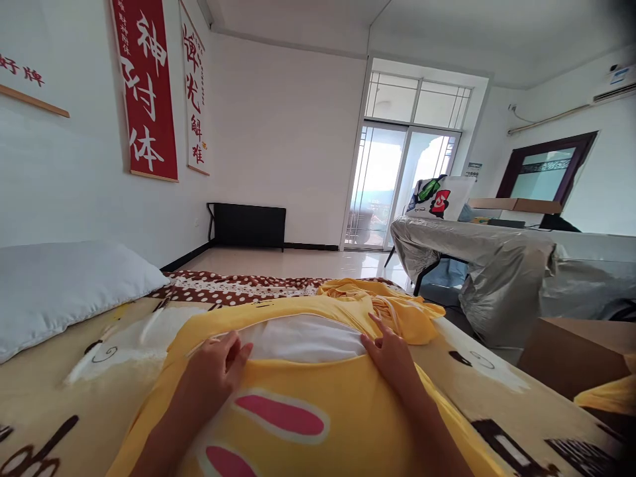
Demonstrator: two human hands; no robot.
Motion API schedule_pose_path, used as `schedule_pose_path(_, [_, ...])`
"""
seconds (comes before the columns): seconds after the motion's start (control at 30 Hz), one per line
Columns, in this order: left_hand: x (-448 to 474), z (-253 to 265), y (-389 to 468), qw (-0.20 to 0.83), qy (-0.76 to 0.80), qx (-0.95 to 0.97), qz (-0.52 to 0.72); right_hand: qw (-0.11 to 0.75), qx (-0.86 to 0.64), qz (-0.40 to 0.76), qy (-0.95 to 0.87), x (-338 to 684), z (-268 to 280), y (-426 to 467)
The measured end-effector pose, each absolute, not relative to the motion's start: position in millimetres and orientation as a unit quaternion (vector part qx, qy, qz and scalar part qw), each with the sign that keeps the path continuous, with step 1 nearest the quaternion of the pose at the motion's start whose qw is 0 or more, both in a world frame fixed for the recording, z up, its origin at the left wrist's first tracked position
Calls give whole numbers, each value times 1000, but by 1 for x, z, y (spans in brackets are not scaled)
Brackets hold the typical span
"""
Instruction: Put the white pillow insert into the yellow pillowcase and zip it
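A yellow pillowcase [348, 404] with pink-and-white oval prints lies in front of me on the bed. Through its wide opening shows a white pillow [303, 341]. At the left end of the opening, my left hand [226, 364] has its fingers curled in a pinch on the cloth edge. My right hand [390, 354] is at the opening's right end, thumb and fingers closing on the edge, with one finger raised. The fingertips partly hide the cloth they touch. Just beyond my right hand is a crumpled heap of yellow cloth [412, 308].
Another white pillow [74, 285] rests at the left on the patterned blanket [119, 358]. To the right stand a cardboard box [571, 358] and a table under silvery plastic sheeting [511, 265]. A black folded frame [248, 225] leans by the far wall.
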State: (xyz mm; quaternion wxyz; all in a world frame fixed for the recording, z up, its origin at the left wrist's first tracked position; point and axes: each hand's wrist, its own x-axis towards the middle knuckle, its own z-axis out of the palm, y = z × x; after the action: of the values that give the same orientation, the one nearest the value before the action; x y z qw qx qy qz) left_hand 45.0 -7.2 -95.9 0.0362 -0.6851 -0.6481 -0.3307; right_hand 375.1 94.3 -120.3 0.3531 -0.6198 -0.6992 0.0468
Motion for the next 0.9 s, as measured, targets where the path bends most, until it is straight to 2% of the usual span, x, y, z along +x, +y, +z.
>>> schedule_pose_path(0.1, [31,-95,-7,146,-641,-643,-393,281,-645,62,-708,378,-121,98])
schedule_pose_path(0.17, [22,-102,1,173,-645,-635,-388,259,-644,60,-717,377,-120,97])
schedule_pose_path(0.33, [3,-129,30,49,-688,-640,-340,242,-634,73,-731,368,-106,76])
schedule_pose_path(0.6, [6,-124,26,-27,-643,-525,-557,234,-506,38,-829,352,-93,36])
schedule_pose_path(0.9, [38,-99,-10,75,-589,-568,-571,204,-395,-20,-896,318,-85,8])
